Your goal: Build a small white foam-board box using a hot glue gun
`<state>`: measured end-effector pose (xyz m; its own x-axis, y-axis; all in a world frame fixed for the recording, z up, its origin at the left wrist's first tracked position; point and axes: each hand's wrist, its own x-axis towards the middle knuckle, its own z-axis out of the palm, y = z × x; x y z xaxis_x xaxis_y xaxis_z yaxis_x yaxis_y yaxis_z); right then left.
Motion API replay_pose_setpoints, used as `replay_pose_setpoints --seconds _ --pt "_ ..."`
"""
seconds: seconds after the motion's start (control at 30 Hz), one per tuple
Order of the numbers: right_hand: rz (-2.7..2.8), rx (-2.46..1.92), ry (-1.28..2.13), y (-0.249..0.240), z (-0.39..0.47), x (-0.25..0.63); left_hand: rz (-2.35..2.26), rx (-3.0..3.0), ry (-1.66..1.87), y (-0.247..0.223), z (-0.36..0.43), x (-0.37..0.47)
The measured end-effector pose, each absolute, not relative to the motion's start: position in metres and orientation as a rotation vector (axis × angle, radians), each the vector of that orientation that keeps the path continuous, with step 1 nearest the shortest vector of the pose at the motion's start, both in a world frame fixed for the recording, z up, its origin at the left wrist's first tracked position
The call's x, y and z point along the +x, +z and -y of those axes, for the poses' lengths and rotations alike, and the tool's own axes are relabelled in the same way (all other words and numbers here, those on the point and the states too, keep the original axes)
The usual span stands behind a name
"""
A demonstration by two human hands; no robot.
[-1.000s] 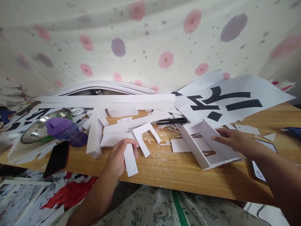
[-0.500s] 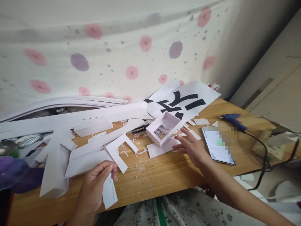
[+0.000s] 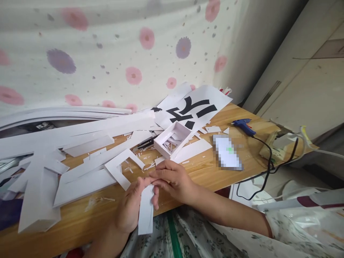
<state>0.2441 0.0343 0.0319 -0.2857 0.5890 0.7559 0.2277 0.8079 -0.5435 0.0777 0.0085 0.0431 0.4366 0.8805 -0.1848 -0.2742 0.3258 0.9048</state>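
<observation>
My left hand point(image 3: 130, 208) is closed on a narrow white strip point(image 3: 146, 215) of board or stiff paper, which hangs down past the table's front edge. At the strip's upper end, my right hand point(image 3: 172, 181) pinches with its thumb and fingers against the left fingertips. What lies between the right fingertips is partly hidden. Beyond the hands stands a small open white box point(image 3: 164, 150) with scraps inside. An angular white cut-out point(image 3: 118, 166) lies just to the left of it. A flat white piece point(image 3: 193, 150) lies to the box's right.
Large white built-up shapes point(image 3: 40, 197) cover the left of the wooden table point(image 3: 204, 179). A sheet with black characters point(image 3: 199, 107) lies at the back. On the right are a phone point(image 3: 228, 154) and a blue glue gun point(image 3: 244, 126) with a black cord. A flowered curtain point(image 3: 107, 53) hangs behind.
My right hand has moved from beside the box to meet my left hand at the strip. The left hand and strip have shifted right, and the view has turned slightly right.
</observation>
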Motion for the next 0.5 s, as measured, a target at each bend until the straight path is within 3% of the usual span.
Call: replay_pose_setpoints --seconds 0.17,0.5 --pt "1.816 -0.607 0.356 0.023 -0.034 0.249 -0.667 0.706 0.814 0.042 -0.006 0.084" --pt "1.736 -0.748 0.442 0.021 -0.035 0.246 -0.808 1.048 0.845 0.023 -0.002 0.078"
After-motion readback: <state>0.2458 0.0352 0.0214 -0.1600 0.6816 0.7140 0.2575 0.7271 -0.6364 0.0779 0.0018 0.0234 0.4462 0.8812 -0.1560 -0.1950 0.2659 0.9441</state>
